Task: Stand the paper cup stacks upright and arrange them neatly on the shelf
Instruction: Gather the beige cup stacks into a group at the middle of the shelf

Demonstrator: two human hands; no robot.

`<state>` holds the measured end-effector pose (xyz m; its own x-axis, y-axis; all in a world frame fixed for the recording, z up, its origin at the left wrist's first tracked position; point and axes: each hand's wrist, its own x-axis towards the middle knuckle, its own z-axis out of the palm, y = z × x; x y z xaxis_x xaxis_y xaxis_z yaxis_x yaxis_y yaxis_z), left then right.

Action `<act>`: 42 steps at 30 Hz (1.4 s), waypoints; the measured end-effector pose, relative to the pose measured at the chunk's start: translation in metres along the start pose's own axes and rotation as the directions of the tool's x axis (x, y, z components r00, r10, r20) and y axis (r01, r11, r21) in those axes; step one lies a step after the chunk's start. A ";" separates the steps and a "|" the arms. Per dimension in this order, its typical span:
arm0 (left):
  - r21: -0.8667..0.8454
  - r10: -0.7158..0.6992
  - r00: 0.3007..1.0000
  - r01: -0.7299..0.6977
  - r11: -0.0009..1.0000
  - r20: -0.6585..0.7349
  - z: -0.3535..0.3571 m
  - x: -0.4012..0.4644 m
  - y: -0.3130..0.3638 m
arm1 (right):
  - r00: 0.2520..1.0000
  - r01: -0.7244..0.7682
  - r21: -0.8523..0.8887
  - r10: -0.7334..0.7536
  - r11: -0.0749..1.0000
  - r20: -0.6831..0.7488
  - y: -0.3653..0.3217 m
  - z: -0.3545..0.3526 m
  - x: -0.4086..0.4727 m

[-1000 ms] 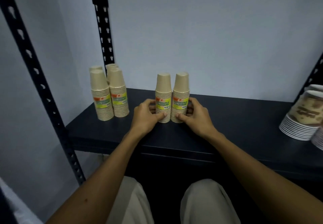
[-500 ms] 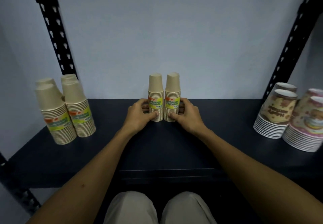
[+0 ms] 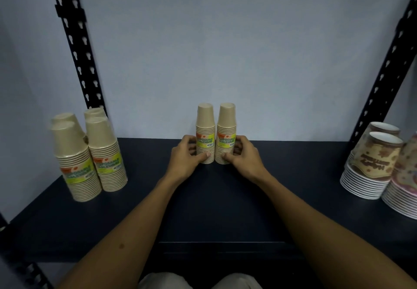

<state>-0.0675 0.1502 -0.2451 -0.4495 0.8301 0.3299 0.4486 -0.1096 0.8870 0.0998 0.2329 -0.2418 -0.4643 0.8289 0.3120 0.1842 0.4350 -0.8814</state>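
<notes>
From the head view, two tan paper cup stacks stand upright and side by side at the middle back of the dark shelf (image 3: 293, 175), close to the wall. The left hand (image 3: 185, 160) curls around the left stack (image 3: 205, 134) low down, thumb across the front near the base. The right hand (image 3: 244, 159) does the same on the right stack (image 3: 226, 134), its fingers (image 3: 237, 147) wrapped round the outer side.

These nested, rim-down cups are probably light and thin-walled, easy to crush or topple, so a low, gentle hold near the rims seems best, sliding rather than lifting.

The shelf looks smooth and flat. A cluster of four matching stacks (image 3: 90, 157) stands well apart at the left end, patterned cup stacks (image 3: 372, 164) at the right. Black slotted uprights (image 3: 74, 47) frame a pale wall (image 3: 225, 51).
</notes>
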 end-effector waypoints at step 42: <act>0.075 -0.017 0.998 0.013 0.997 0.057 -0.001 -0.003 -0.004 | 1.000 0.026 -0.014 -0.026 1.000 -0.010 0.003 -0.001 -0.005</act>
<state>-0.0684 0.1472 -0.2490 -0.4121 0.8619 0.2956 0.4997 -0.0575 0.8643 0.1032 0.2306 -0.2451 -0.4600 0.8210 0.3383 0.1845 0.4610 -0.8680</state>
